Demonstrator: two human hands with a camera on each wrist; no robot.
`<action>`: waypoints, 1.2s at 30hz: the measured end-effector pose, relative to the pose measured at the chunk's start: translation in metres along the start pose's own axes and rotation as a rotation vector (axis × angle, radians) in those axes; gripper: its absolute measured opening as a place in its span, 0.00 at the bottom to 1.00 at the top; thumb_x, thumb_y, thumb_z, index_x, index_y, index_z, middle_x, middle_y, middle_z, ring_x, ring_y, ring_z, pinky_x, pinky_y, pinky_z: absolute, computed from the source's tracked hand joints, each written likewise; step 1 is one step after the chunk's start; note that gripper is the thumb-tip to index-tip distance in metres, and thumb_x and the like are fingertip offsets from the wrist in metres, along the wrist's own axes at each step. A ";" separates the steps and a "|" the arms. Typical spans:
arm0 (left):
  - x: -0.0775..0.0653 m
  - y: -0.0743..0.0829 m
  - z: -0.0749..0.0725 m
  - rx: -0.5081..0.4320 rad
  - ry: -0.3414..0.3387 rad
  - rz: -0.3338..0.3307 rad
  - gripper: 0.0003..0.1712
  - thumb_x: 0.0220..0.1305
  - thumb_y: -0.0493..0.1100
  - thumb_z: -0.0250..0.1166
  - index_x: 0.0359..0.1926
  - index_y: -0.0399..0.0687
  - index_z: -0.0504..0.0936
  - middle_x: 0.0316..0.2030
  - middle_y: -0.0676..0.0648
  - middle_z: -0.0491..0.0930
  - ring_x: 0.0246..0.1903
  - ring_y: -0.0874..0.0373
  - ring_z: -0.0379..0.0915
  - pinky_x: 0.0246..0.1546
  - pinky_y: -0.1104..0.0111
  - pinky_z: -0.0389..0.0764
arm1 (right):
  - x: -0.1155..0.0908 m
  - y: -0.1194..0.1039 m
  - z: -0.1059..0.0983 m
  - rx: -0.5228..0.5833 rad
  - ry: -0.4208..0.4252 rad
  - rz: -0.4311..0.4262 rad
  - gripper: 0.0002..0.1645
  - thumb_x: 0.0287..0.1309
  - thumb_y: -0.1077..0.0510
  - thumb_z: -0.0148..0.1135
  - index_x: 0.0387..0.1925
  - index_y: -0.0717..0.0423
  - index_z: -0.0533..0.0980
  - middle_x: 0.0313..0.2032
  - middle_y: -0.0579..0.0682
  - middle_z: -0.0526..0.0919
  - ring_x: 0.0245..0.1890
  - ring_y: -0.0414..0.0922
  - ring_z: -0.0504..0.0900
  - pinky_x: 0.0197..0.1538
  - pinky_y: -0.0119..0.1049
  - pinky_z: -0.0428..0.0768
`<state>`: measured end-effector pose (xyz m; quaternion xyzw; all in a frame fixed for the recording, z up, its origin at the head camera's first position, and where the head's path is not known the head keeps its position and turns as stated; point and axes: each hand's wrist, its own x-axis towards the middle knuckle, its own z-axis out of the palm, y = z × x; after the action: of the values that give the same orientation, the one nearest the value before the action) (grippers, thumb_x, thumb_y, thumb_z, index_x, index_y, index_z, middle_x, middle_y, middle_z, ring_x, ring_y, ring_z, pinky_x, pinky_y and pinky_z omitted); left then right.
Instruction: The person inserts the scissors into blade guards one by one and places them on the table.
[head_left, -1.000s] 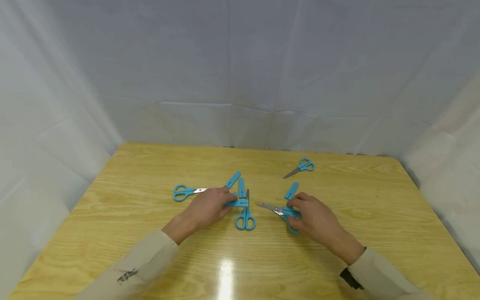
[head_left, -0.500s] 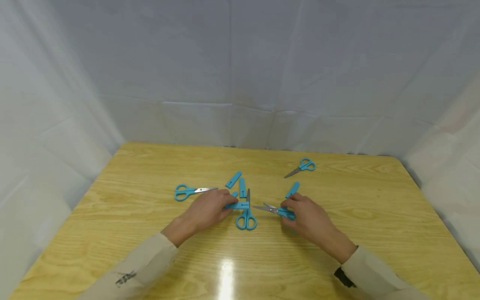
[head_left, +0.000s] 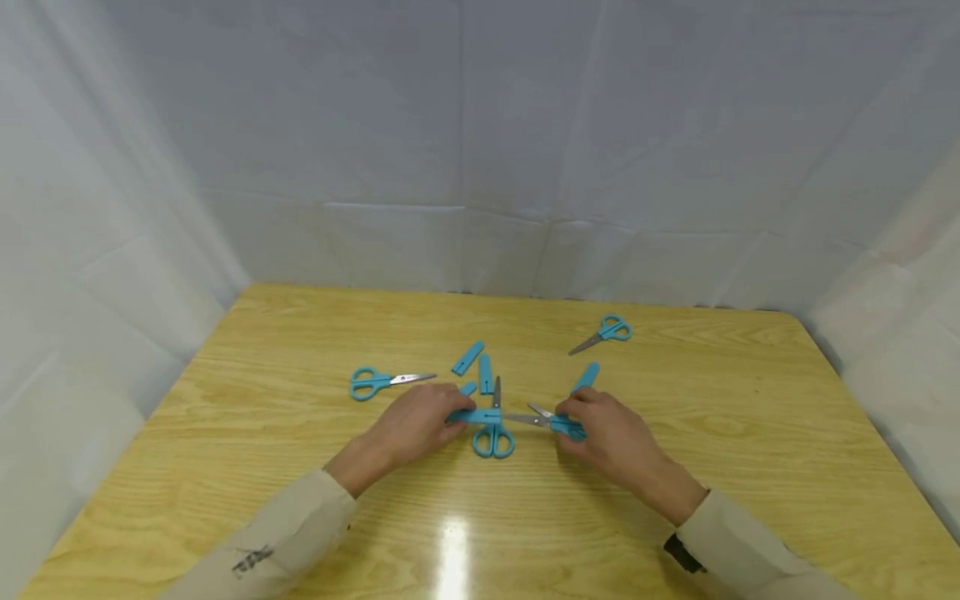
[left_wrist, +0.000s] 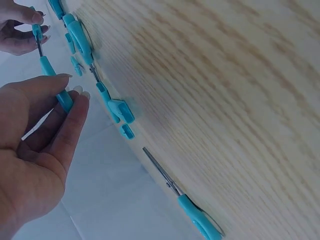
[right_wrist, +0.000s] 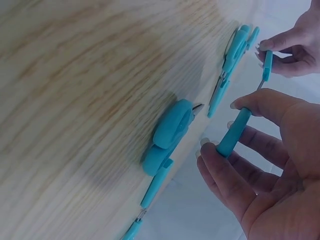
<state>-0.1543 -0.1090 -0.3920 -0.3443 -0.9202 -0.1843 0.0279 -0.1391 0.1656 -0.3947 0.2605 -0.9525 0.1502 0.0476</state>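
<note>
My left hand [head_left: 423, 421] pinches a light-blue scissors sheath [head_left: 480, 416] between thumb and fingers, its slotted mouth turned right. Opposite it, my right hand [head_left: 615, 437] holds a pair of scissors [right_wrist: 235, 132] by the blue handles, thumb on one side and fingers on the other. Their blades [head_left: 521, 419] point left, with the tip right at the sheath's mouth. Beneath the left hand's sheath lie middle scissors [head_left: 492, 442], blades pointing away. Another pair of scissors [right_wrist: 172, 125] rests on the table below my right hand, largely hidden in the head view.
Scissors [head_left: 371, 383] lie at the left, and more scissors [head_left: 612, 328] at the back right. Loose sheaths include a slanted sheath [head_left: 468, 358], an upright-pointing sheath [head_left: 485, 374] and a right sheath [head_left: 587, 376]. Another blue piece [head_left: 468, 389] shows behind my left fingers. White sheeting surrounds the wooden table [head_left: 300, 333].
My right hand has moved left with the scissors, bringing the blade tip from a gap up to the sheath's mouth. My left hand has stayed nearly still, holding the sheath.
</note>
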 end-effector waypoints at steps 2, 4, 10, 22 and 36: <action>-0.001 -0.001 0.000 0.000 0.005 0.006 0.09 0.59 0.38 0.68 0.41 0.42 0.85 0.33 0.50 0.81 0.33 0.59 0.77 0.34 0.66 0.79 | 0.001 -0.001 0.000 0.001 0.001 -0.004 0.13 0.52 0.57 0.69 0.41 0.56 0.82 0.38 0.47 0.78 0.35 0.42 0.79 0.35 0.35 0.79; -0.001 -0.001 0.001 -0.001 0.011 0.009 0.09 0.58 0.38 0.68 0.41 0.42 0.85 0.33 0.50 0.81 0.32 0.59 0.77 0.34 0.66 0.79 | 0.001 -0.003 0.000 0.002 0.004 -0.007 0.14 0.51 0.57 0.70 0.41 0.56 0.82 0.39 0.48 0.78 0.35 0.42 0.79 0.35 0.35 0.79; -0.002 0.001 0.003 -0.013 0.014 0.001 0.10 0.59 0.39 0.68 0.42 0.43 0.86 0.34 0.50 0.82 0.34 0.58 0.78 0.36 0.65 0.79 | 0.004 -0.012 0.000 0.003 -0.013 -0.010 0.16 0.52 0.56 0.70 0.43 0.57 0.82 0.40 0.48 0.78 0.37 0.43 0.79 0.37 0.37 0.79; 0.002 0.014 0.005 -0.012 0.017 0.017 0.09 0.58 0.39 0.69 0.40 0.43 0.85 0.34 0.50 0.82 0.32 0.59 0.77 0.33 0.67 0.78 | 0.012 -0.027 -0.001 -0.019 -0.054 0.031 0.22 0.54 0.56 0.69 0.50 0.57 0.79 0.44 0.54 0.80 0.36 0.47 0.82 0.36 0.40 0.80; 0.002 0.022 0.009 0.025 0.051 0.010 0.04 0.58 0.37 0.69 0.36 0.45 0.84 0.30 0.51 0.81 0.28 0.60 0.76 0.28 0.68 0.77 | 0.012 -0.029 0.001 -0.050 -0.016 0.005 0.20 0.54 0.57 0.68 0.49 0.59 0.81 0.43 0.55 0.79 0.33 0.46 0.81 0.34 0.38 0.80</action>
<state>-0.1415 -0.0893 -0.3934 -0.3437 -0.9197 -0.1812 0.0566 -0.1350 0.1353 -0.3862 0.2579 -0.9570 0.1242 0.0463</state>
